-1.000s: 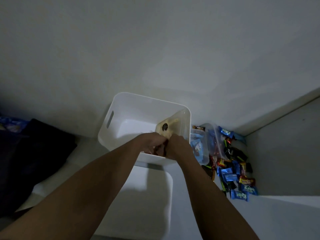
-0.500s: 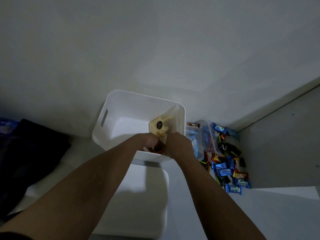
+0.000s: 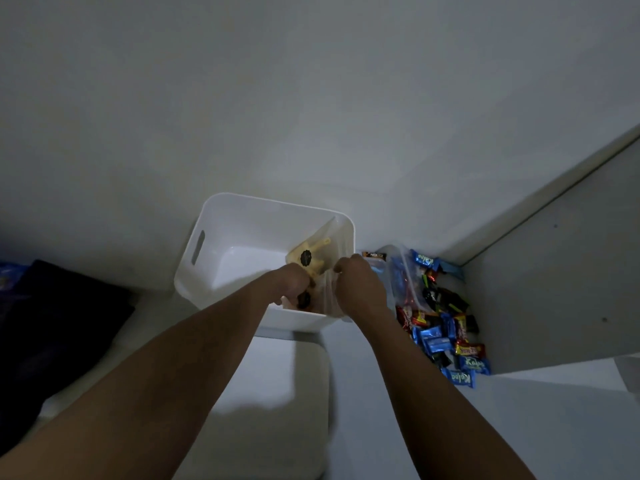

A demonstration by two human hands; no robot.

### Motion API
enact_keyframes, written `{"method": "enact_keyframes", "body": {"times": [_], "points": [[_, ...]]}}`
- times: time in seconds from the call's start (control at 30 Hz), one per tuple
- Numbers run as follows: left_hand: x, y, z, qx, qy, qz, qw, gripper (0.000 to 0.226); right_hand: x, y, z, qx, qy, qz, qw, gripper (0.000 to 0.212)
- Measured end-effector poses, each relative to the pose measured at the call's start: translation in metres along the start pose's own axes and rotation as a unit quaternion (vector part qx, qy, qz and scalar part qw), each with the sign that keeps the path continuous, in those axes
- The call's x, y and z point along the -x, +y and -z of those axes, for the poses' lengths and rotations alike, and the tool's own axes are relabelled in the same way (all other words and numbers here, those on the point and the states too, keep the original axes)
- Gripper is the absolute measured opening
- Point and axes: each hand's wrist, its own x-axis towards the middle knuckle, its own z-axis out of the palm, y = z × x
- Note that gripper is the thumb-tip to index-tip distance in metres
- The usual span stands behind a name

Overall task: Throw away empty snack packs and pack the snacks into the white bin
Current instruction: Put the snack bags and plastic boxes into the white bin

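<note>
Both my hands grip a clear bag [image 3: 327,249] of pale snacks inside the white bin [image 3: 242,233]: left hand [image 3: 292,284] low, right hand [image 3: 358,284] pinching its edge. Wrapped candies [image 3: 446,337] lie beside the bin.

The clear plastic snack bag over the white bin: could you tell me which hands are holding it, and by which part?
Both hands grip the clear plastic snack bag at its near end: left hand, right hand bunching the film, over the white plastic bin.
</note>
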Motion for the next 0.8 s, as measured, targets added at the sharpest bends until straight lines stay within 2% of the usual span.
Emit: {"method": "enact_keyframes", "body": {"times": [0.13, 0.23, 0.3, 0.4, 0.5, 0.63, 0.73, 0.8], "points": [[0.004, 0.029, 0.001, 0.093, 0.153, -0.05, 0.983, 0.031, -0.004, 0.033, 0.004, -0.127, 0.063, -0.051, 0.989, 0.032], [0.011, 0.058, -0.008, 0.104, 0.293, -0.134, 0.941, 0.026, -0.005, 0.067, 0.007, -0.198, 0.076, -0.11, 0.971, 0.026], [0.018, 0.084, -0.019, 0.107, 0.35, -0.192, 0.911, 0.025, -0.005, 0.092, 0.007, -0.229, 0.085, -0.142, 0.959, 0.024], [0.026, 0.123, -0.044, 0.079, 0.384, -0.264, 0.881, 0.027, -0.003, 0.131, 0.005, -0.279, 0.102, -0.177, 0.938, 0.025], [0.021, 0.151, -0.079, 0.044, 0.332, -0.295, 0.895, 0.036, -0.005, 0.166, 0.005, -0.283, 0.103, -0.199, 0.933, 0.023], [-0.012, 0.154, -0.114, 0.032, 0.268, -0.192, 0.943, 0.06, -0.019, 0.203, -0.009, -0.299, 0.045, -0.183, 0.935, 0.022], [-0.031, 0.134, -0.132, 0.027, 0.274, -0.094, 0.957, 0.071, -0.028, 0.221, -0.02, -0.296, -0.008, -0.163, 0.941, 0.028], [-0.049, 0.112, -0.144, 0.023, 0.28, -0.039, 0.959, 0.066, -0.034, 0.233, -0.03, -0.275, -0.031, -0.164, 0.947, 0.033]]}}
